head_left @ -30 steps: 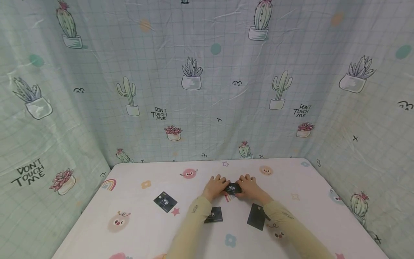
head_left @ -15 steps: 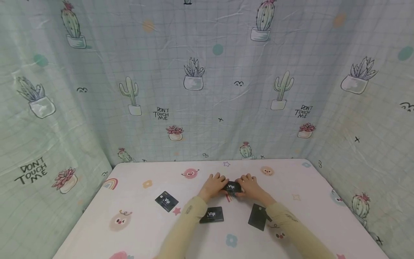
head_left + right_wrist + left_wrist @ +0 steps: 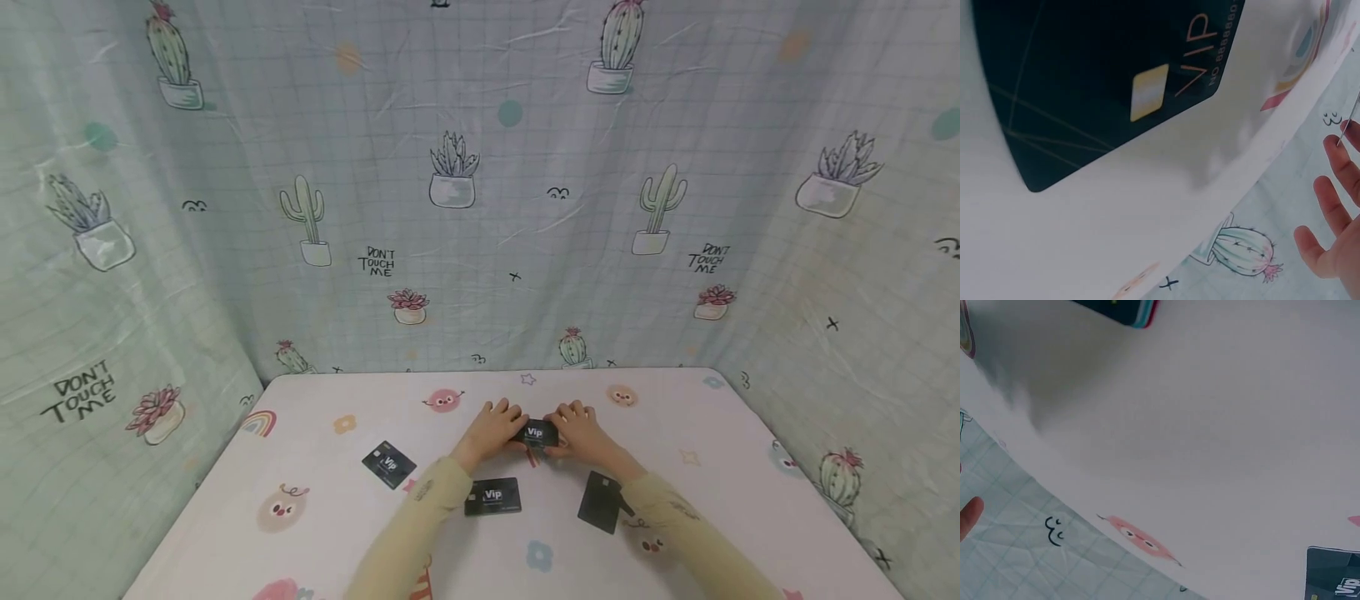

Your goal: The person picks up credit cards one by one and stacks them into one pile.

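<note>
In the head view a black Vip card (image 3: pixel 537 432) is held between the two hands over the far middle of the table. The left hand (image 3: pixel 489 435) pinches its left end, and the right hand (image 3: pixel 581 433) pinches its right end. The right wrist view catches the right hand's fingers (image 3: pixel 1335 203) with the card's thin edge (image 3: pixel 1348 120) seen side-on. Only one left-hand fingertip (image 3: pixel 969 517) shows in the left wrist view. Nearer the person, a second Vip card (image 3: pixel 492 497) lies flat, face up, between the forearms.
Another Vip card (image 3: pixel 389 464) lies at the left. A dark card (image 3: pixel 600 502) with a chip rests beside the right sleeve (image 3: pixel 667 521), which partly covers a further dark corner there. Patterned cloth (image 3: pixel 487 250) hangs behind the white table (image 3: pixel 750 500).
The left forearm has shifted left, uncovering the whole card in front of it. Both hands keep their hold on the far card; the view has drifted slightly.
</note>
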Motion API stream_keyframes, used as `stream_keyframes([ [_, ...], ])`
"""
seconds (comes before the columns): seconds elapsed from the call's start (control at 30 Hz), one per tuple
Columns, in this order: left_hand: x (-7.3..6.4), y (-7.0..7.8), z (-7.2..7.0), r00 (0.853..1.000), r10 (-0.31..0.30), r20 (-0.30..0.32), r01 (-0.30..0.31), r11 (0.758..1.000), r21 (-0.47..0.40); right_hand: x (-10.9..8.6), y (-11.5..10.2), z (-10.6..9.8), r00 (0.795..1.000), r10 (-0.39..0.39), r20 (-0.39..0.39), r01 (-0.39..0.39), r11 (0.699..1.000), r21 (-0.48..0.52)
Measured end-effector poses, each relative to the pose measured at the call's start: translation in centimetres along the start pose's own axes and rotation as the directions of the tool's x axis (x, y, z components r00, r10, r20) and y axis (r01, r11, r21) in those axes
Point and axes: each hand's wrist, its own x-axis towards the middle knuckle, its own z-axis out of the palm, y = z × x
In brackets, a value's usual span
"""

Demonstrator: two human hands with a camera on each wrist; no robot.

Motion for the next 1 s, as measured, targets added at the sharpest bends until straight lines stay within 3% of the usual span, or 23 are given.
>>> stream_keyframes([
  [0.27, -0.9, -0.1, -0.7, 0.998, 0.029, -0.064, -0.029, 1.0, 0.006, -0.2, -0.5, -0.1, 1.0, -0.002, 0.005, 0.002, 1.0, 0.027],
  [0.6, -2.2, 0.2, -1.4, 0.994, 0.054, -0.097, -0.052, 0.998, 0.027, -1.0, -0.9, 0.2, 0.99, -0.092, -0.103, 0.099, 0.993, 0.069],
  [1.0, -3.3, 0.7, -2.0, 0.994, 0.058, -0.093, -0.056, 0.998, 0.019, -1.6, -2.2, -1.1, 0.997, -0.075, -0.033, 0.075, 0.997, 0.013],
])
